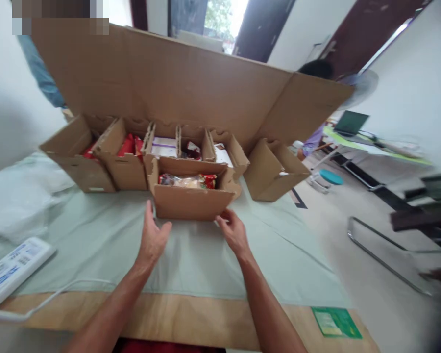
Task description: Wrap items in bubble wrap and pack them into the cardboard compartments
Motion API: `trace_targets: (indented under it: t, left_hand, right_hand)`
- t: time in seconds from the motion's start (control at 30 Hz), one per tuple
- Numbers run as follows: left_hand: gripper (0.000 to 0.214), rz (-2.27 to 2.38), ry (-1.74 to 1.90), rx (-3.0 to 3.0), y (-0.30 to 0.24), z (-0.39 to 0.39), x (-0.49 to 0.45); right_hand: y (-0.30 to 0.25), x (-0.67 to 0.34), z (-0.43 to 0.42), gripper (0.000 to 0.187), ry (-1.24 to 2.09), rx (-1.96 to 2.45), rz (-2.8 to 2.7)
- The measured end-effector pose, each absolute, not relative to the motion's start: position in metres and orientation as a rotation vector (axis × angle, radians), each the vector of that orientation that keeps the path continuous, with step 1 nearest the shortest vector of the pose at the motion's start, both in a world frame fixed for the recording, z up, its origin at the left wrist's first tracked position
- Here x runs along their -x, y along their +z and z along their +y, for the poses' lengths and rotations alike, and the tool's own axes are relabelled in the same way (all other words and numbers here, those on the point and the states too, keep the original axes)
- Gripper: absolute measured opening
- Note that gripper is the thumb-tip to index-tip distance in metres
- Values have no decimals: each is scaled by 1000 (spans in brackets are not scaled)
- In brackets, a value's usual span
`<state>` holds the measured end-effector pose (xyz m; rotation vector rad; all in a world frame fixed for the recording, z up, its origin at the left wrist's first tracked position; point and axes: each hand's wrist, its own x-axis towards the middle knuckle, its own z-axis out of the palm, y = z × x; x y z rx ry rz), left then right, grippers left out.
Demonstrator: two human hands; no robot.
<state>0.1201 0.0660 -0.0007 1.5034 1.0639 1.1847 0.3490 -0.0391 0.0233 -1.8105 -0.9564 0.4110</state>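
Observation:
A small open cardboard box [191, 201] stands on the pale green cloth [191, 260] in front of me, with packaged snacks [187, 181] inside. My left hand [152, 235] hovers just short of the box's near left corner, fingers spread and holding nothing. My right hand [233, 230] is at the box's near right corner, fingertips touching or almost touching the cardboard, fingers apart.
Behind it stands a row of open cardboard boxes [125, 157] with red and white packets, plus another box [274, 169] to the right. A tall cardboard sheet [176, 83] backs them. A white power strip [11, 269] lies left. A green card [336, 322] lies near right. A person sits far right.

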Motion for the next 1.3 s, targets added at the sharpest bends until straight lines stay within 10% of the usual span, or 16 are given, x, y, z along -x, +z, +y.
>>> trace_targets:
  t: [0.4,0.8,1.3]
  left_hand:
    - [51,1092,696,-2317,-33,-12,-32]
    - [58,1000,962,-2018,-45,-2,-42]
    - [46,980,1086,-1263,-26,9,-23]
  right_hand:
    - [45,-190,48,22,592,1413,-1862]
    - [39,5,264,27,-3,1091,-2640]
    - [72,-128,117,13,492,1121,-1556]
